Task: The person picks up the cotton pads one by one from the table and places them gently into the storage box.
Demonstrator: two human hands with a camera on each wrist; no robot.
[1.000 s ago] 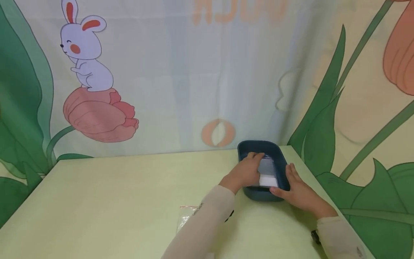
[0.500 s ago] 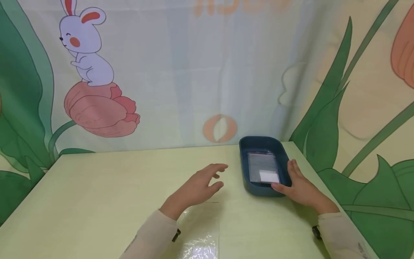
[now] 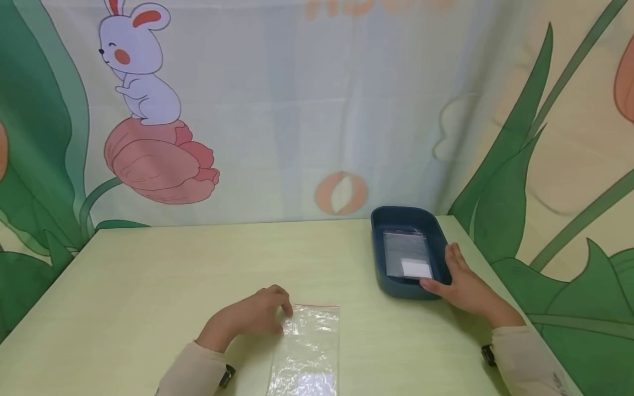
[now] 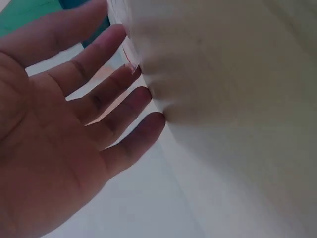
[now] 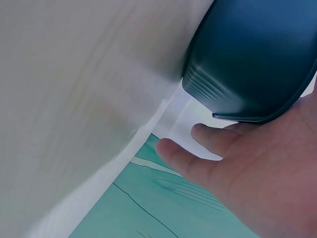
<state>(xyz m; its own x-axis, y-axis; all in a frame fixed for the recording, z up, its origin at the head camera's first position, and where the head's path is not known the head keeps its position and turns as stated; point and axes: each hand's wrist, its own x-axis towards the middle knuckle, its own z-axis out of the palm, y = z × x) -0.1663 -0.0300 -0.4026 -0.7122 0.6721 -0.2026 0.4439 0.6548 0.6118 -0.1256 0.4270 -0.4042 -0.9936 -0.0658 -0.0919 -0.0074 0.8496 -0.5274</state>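
Note:
A clear zip bag (image 3: 309,352) with a reddish line along its top edge and a white patch low down lies flat on the table. My left hand (image 3: 255,313) is at its upper left corner, fingers loosely extended; the left wrist view shows the fingertips (image 4: 157,119) at the tabletop. At the back right stands a dark blue plastic box (image 3: 415,290). Another clear bag (image 3: 402,250) with a white patch lies inside it. My right hand (image 3: 468,286) rests on the box's near right corner, thumb over the rim and straight fingers along the outer wall.
The pale yellow-green table (image 3: 198,264) ends against a printed cloth backdrop (image 3: 257,110) with a rabbit and flowers. Its right edge runs close beside the box and my right forearm.
My left hand has come out of the box and moved left and nearer to the bag on the table. The bag in the box lies uncovered. My right hand keeps its place on the box.

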